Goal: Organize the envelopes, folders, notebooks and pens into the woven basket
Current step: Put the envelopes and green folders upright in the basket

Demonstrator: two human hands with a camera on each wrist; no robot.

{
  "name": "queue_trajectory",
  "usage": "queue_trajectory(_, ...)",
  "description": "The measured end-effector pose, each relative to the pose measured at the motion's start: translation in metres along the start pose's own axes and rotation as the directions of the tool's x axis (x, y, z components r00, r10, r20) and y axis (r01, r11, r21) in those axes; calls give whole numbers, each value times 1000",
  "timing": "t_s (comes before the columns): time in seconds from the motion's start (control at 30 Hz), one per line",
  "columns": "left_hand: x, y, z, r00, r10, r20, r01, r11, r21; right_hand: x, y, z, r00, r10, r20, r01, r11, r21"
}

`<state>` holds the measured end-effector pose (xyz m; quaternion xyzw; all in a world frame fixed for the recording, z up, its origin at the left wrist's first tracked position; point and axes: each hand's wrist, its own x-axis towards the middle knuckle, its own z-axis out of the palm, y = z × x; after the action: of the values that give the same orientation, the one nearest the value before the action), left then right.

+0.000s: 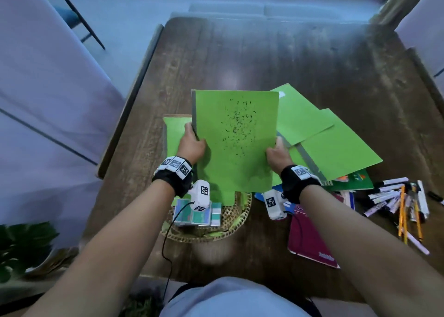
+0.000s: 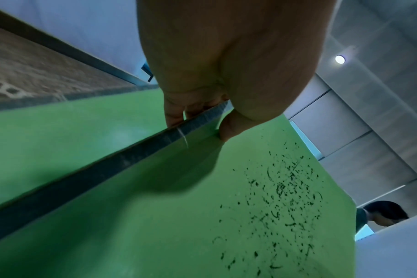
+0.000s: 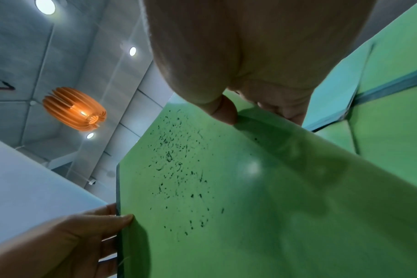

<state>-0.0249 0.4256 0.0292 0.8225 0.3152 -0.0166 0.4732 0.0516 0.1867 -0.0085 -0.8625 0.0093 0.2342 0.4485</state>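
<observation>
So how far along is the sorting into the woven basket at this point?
Early to midway. Done: the round woven basket already holds some pale teal-and-white items. In hand: the left hand and right hand grip the sides of an ink-speckled green folder, its lower edge at the basket. Left: more green folders, a maroon notebook and the loose pens and pencils still on the wooden table.

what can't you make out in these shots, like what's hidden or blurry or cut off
- Woven basket, head view: most of its inside is covered by the speckled green folder, the left hand wrist camera, and a pale block.
- Notebooks, head view: partly under the right hand forearm; cover lettering too blurred to read.
- Pens, head view: too small and overlapped to count.
- Wrist views: folder fills them; basket unseen.
</observation>
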Motion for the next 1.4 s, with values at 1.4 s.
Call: queue_trajectory(1.4, 51, -127, -26, 992, -60, -108, 89, 953, 288, 6, 0, 116, 985, 170, 25, -137, 865, -483)
